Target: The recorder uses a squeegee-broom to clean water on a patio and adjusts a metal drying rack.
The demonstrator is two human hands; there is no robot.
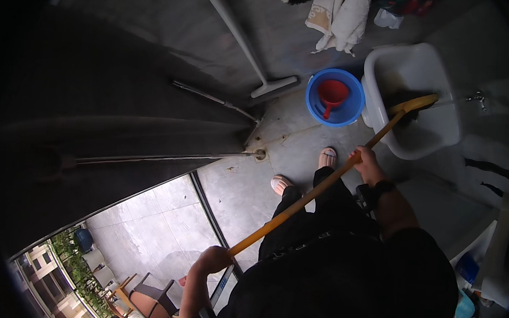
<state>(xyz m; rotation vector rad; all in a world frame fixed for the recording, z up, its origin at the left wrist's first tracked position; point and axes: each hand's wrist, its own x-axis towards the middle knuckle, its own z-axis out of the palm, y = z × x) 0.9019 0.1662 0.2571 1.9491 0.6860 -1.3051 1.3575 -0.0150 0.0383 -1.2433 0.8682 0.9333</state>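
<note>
A mop's long yellow handle (283,215) runs slantwise across my body. My left hand (214,259) is closed around its lower-left end, beside my hip. Farther up, my right hand (364,159) grips the same handle near the basin's edge. The yellow mop head (415,104) lies inside a white mop sink (380,110), with dark material partly hidden beneath it. From the wall tap (479,100), what looks like a thin stream of water reaches toward the mop head.
Beside the sink stands a blue bucket (352,115) holding a red dipper (332,93). A floor squeegee or broom (269,86) leans on the wall, near hanging white towels (337,20). A floor drain (260,154) lies left of my feet. Chairs (153,301) stand beyond the doorway frame (208,209).
</note>
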